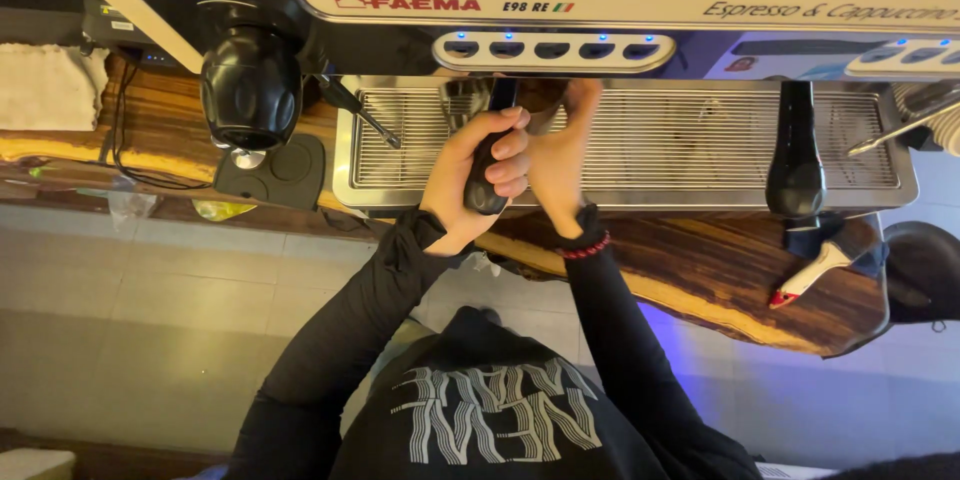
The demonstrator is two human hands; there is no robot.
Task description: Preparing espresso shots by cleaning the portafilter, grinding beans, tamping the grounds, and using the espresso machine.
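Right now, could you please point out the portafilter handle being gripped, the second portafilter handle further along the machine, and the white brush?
gripped portafilter handle [484, 196], head view, lower black end below the fingers.
second portafilter handle [796, 165], head view, mid-handle.
white brush [812, 273], head view, white handle.

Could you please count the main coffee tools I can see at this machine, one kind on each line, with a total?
Portafilter handles: 2, one gripped by the left hand with the right hand beside it, one at the right group
Coffee grinder: 1
Tamping mat: 1
Brush: 1
Total: 5
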